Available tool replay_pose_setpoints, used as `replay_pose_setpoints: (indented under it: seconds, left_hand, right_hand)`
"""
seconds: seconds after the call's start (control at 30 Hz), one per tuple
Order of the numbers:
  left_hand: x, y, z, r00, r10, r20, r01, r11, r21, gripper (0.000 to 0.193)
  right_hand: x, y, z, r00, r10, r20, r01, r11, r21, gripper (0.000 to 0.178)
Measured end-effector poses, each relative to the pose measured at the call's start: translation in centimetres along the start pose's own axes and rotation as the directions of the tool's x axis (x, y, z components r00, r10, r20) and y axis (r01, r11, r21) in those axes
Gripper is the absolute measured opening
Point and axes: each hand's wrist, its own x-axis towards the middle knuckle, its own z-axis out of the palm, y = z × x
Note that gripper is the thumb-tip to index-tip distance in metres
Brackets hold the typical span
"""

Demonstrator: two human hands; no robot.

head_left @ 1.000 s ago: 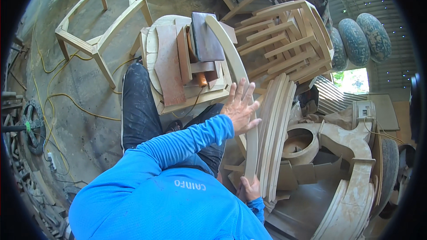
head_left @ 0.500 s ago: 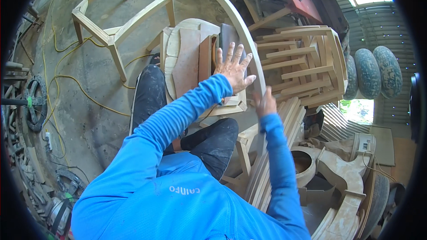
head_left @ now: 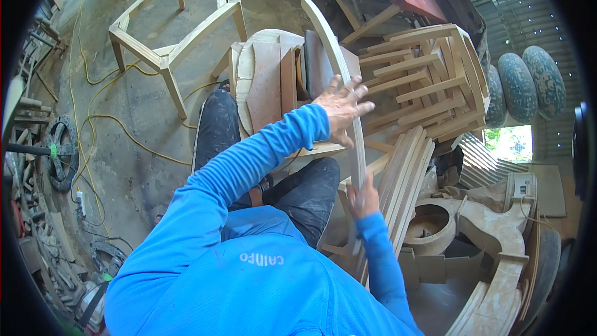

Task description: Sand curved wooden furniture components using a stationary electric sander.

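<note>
Head view: beside stacked wooden frames (head_left: 432,89) slants a curved wooden strip (head_left: 337,59), probably stiff and light, best held near its middle. The left hand (head_left: 342,111) crosses it, fingers spread; whether the right hand (head_left: 364,199) grips it lower, I cannot tell.

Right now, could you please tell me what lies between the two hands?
The head view shows part of the curved wooden strip between the left hand and the right hand.

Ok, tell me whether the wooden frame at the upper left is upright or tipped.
Upright: the wooden frame stands with its legs reaching down to the floor.
</note>
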Motion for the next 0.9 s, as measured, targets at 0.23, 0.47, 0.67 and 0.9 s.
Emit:
replay_pose_setpoints:
  seconds: [0.23, 0.47, 0.67, 0.9]
  left_hand:
    - [4.3, 4.5, 0.3, 0.865, 0.376, 0.331, -0.456, 0.865, 0.21, 0.039]
    - [2.9, 10.6, 5.7, 0.811, 0.364, -0.458, -0.395, 0.918, 0.029, 0.033]
    - [1.4, 11.8, 6.5, 0.761, 0.441, -0.476, -0.487, 0.873, 0.029, 0.037]
    - [1.1, 10.0, 3.9, 0.945, 0.267, -0.188, -0.307, 0.924, -0.227, 0.048]
  right_hand:
    - [-17.1, 7.5, -6.9, 0.972, -0.092, -0.218, 0.033, 0.965, -0.26, 0.047]
    - [-20.5, 12.3, -12.4, 0.053, 0.433, -0.9, 0.023, 0.9, 0.435, 0.066]
    - [-20.1, 12.8, -15.5, 0.771, 0.325, -0.547, 0.634, -0.317, 0.705, 0.064]
    - [-16.7, 9.1, -16.8, 0.62, 0.518, -0.589, 0.753, -0.183, 0.632, 0.021]
